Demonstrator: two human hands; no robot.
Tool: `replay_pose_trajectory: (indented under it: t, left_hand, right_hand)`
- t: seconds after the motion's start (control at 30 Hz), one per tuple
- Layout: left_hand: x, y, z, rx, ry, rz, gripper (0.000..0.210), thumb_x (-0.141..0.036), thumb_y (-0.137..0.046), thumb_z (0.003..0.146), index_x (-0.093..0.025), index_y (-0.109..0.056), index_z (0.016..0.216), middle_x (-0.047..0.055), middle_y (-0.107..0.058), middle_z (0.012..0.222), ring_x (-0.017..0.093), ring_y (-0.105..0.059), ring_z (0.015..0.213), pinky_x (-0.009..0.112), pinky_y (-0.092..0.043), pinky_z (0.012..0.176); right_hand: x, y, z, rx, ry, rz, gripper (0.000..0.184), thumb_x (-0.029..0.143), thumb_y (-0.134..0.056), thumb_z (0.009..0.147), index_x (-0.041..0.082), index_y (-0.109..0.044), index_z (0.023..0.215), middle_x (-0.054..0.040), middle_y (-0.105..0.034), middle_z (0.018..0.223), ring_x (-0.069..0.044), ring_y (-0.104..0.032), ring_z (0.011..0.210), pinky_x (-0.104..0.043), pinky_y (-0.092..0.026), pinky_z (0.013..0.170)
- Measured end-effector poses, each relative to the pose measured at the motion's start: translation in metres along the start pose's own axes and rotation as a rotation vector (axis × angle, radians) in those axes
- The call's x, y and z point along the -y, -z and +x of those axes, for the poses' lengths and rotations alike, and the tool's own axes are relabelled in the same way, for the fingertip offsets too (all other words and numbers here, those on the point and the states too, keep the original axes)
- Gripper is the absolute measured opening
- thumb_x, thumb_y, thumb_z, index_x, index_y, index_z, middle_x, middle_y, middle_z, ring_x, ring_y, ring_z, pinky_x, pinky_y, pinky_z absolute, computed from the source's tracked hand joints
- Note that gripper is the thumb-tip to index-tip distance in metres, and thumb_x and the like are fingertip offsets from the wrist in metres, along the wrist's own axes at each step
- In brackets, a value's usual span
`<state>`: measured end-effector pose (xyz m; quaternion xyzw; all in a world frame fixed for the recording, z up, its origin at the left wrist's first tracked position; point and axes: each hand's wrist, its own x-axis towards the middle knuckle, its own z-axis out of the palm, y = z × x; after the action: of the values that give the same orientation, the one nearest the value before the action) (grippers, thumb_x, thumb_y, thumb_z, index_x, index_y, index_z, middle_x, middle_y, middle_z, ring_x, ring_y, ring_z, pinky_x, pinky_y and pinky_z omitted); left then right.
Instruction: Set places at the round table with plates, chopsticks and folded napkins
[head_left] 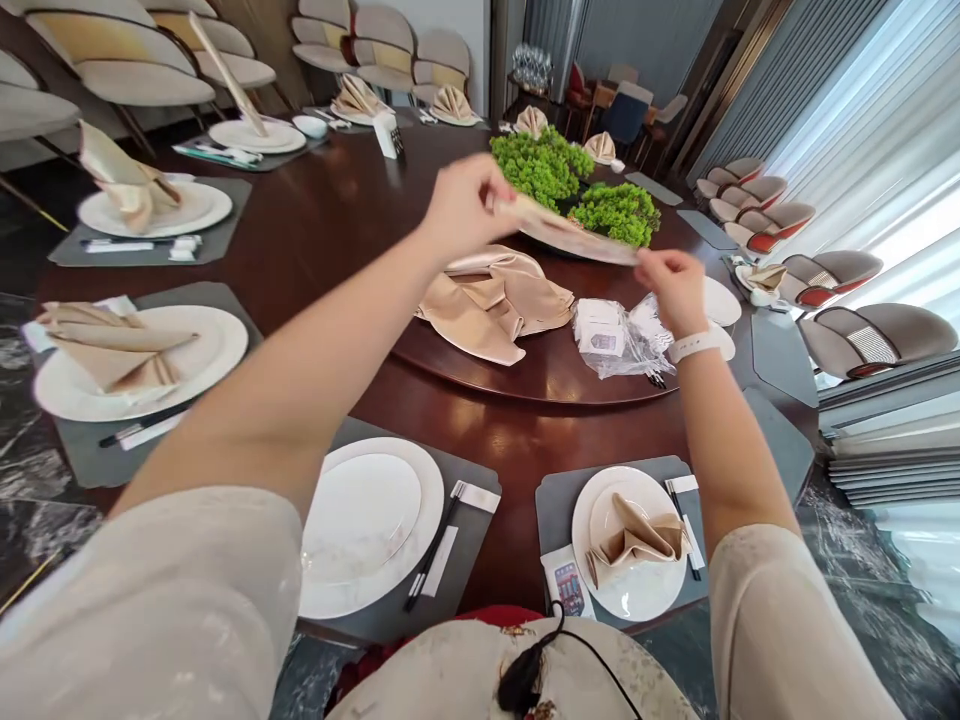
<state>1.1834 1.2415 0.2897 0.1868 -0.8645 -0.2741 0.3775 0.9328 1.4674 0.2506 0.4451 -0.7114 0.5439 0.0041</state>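
Note:
A beige cloth napkin [574,232] is stretched in the air between my two hands, slightly blurred by motion. My left hand [469,200] pinches its left end, held a little higher. At the right end, the fingers of my right hand [673,285] are closed on the cloth; a white band circles that wrist. Below lies a heap of loose beige napkins [499,295] on the turntable. Beside the heap, under my right hand, sits a clear plastic bag [622,335] with white packets. Nearest my body are a bare white plate [371,525] and a plate with a folded napkin [637,535].
Green moss-like plants [540,165] stand on the turntable behind the napkin. Place settings on grey mats [480,540] ring the round dark table [330,240], with chopsticks and folded napkins. Chairs [862,340] line both sides. A white card holder [388,135] stands at the back left.

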Motion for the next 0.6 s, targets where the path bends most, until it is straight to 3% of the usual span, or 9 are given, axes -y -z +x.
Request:
replay_pose_trajectory:
  t: [0.07, 0.13, 0.23, 0.3, 0.37, 0.47, 0.6]
  left_hand:
    - [0.046, -0.044, -0.041, 0.005, 0.139, -0.107, 0.032, -0.027, -0.085, 0.068, -0.013, -0.061, 0.083, -0.001, -0.069, 0.087, 0.014, -0.064, 0.088, 0.029, -0.052, 0.088]
    - [0.089, -0.09, -0.082, 0.029, 0.34, -0.239, 0.025, -0.028, -0.081, 0.073, -0.016, -0.06, 0.076, -0.002, -0.061, 0.071, 0.014, -0.062, 0.077, 0.026, -0.051, 0.077]
    - [0.137, -0.149, -0.135, 0.054, 0.705, -0.336, 0.021, -0.023, -0.078, 0.076, -0.017, -0.058, 0.073, -0.001, -0.059, 0.069, 0.013, -0.058, 0.071, 0.026, -0.048, 0.07]
    - [0.156, -0.175, -0.159, 0.036, 0.905, -0.382, 0.025, -0.018, -0.081, 0.07, -0.017, -0.058, 0.083, -0.001, -0.062, 0.077, 0.012, -0.058, 0.071, 0.025, -0.048, 0.071]
    - [0.169, -0.188, -0.174, 0.066, 1.029, -0.459, 0.041, -0.015, -0.084, 0.065, -0.018, -0.059, 0.098, 0.001, -0.064, 0.087, 0.011, -0.06, 0.071, 0.024, -0.049, 0.07]
    - [0.183, -0.19, -0.184, 0.16, 1.097, -0.574, 0.075, -0.014, -0.089, 0.06, -0.021, -0.053, 0.126, 0.003, -0.066, 0.097, 0.012, -0.063, 0.074, 0.025, -0.051, 0.07]
    - [0.193, -0.18, -0.189, 0.285, 1.097, -0.706, 0.112, -0.014, -0.088, 0.059, -0.023, -0.03, 0.155, 0.003, -0.069, 0.092, 0.015, -0.066, 0.076, 0.029, -0.054, 0.075]
  right_hand:
    - [-0.042, -0.034, -0.042, -0.028, -0.253, 0.086, 0.039, 0.053, -0.073, 0.084, 0.018, -0.058, 0.079, 0.0014, -0.054, 0.067, -0.013, -0.059, 0.073, -0.025, -0.049, 0.063]
    - [-0.078, -0.065, -0.081, -0.007, -0.543, 0.155, 0.032, 0.041, -0.08, 0.076, 0.018, -0.057, 0.078, 0.0026, -0.054, 0.063, -0.012, -0.057, 0.064, -0.023, -0.046, 0.055]
    - [-0.116, -0.101, -0.126, -0.012, -0.929, 0.245, 0.037, 0.019, -0.083, 0.064, 0.02, -0.053, 0.084, 0.0056, -0.054, 0.064, -0.009, -0.053, 0.056, -0.02, -0.043, 0.049]
    - [-0.133, -0.115, -0.144, -0.002, -1.095, 0.296, 0.047, 0.008, -0.081, 0.059, 0.022, -0.047, 0.089, 0.0066, -0.056, 0.067, -0.01, -0.057, 0.057, -0.02, -0.047, 0.051]
    - [-0.147, -0.122, -0.153, 0.06, -1.193, 0.333, 0.054, 0.003, -0.08, 0.057, 0.023, -0.043, 0.092, 0.0054, -0.06, 0.07, -0.012, -0.061, 0.061, -0.022, -0.051, 0.055]
    - [-0.166, -0.122, -0.156, 0.214, -1.268, 0.311, 0.06, 0.0, -0.079, 0.055, 0.023, -0.043, 0.097, 0.0037, -0.064, 0.073, -0.013, -0.062, 0.059, -0.023, -0.049, 0.053]
    - [-0.184, -0.115, -0.157, 0.293, -1.174, 0.253, 0.068, 0.0, -0.074, 0.055, 0.022, -0.047, 0.113, 0.0073, -0.062, 0.071, -0.011, -0.056, 0.056, -0.021, -0.046, 0.054]
